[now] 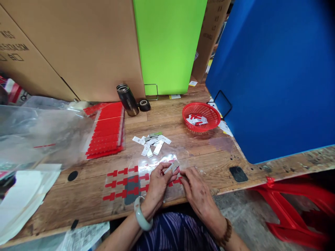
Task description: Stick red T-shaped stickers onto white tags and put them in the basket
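Note:
My left hand (158, 184) is closed on a small flat metal plate (172, 168), pinched between thumb and fingers above a clear sheet (172, 195). Rows of red T-shaped stickers (133, 179) run along this sheet. My right hand (196, 190) rests at the sheet's right end, thumb and index finger apart, fingertips close to a red sticker (178, 180). I cannot make out anything held in it. Just beyond my hands lies a loose pile of silver metal plates (158, 147), one with a green face.
A red plastic basket (186, 120) holds plates with red stickers. Left of the pile lies a stack of red sticker sheets (106, 130); behind stand a dark flask (127, 100) and a tape roll (144, 105). A blue panel (272, 80) bounds the right, a green panel (167, 45) the back.

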{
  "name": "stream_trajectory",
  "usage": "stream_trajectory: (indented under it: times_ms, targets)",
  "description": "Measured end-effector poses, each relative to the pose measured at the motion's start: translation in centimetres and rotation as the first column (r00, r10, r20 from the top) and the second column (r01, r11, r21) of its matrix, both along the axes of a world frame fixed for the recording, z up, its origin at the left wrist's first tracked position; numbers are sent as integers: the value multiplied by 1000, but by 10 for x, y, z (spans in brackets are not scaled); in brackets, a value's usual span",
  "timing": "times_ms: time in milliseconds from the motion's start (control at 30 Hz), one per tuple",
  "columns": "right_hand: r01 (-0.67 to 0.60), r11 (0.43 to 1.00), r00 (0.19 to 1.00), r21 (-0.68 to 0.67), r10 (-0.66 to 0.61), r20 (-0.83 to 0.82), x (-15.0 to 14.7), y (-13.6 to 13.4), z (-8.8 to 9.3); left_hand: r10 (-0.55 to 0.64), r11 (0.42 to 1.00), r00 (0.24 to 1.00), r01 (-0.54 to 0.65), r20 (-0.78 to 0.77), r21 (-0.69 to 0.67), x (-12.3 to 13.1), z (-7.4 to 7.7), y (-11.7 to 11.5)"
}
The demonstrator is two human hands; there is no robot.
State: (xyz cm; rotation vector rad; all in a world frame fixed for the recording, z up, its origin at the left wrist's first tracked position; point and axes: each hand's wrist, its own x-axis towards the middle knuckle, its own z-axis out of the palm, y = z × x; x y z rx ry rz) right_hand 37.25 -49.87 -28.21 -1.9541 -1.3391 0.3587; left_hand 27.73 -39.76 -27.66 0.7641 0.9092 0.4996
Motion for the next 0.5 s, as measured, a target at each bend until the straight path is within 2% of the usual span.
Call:
stream_trajectory:
  times_ms: [100, 200, 500]
  targets:
    - [-12, 996, 1000, 86, 12, -1, -2, -5, -11, 1, 1000, 1000, -1, -9, 27, -1, -3, -4]
    - [5, 997, 1000, 79, -5, 4, -4, -7, -14, 13, 1000, 1000, -13, -14, 26, 0, -3, -5]
    - [61, 998, 998, -5, -61, 30, 1, 9, 6, 78, 997, 997, -78, 3, -17, 12, 4, -1]
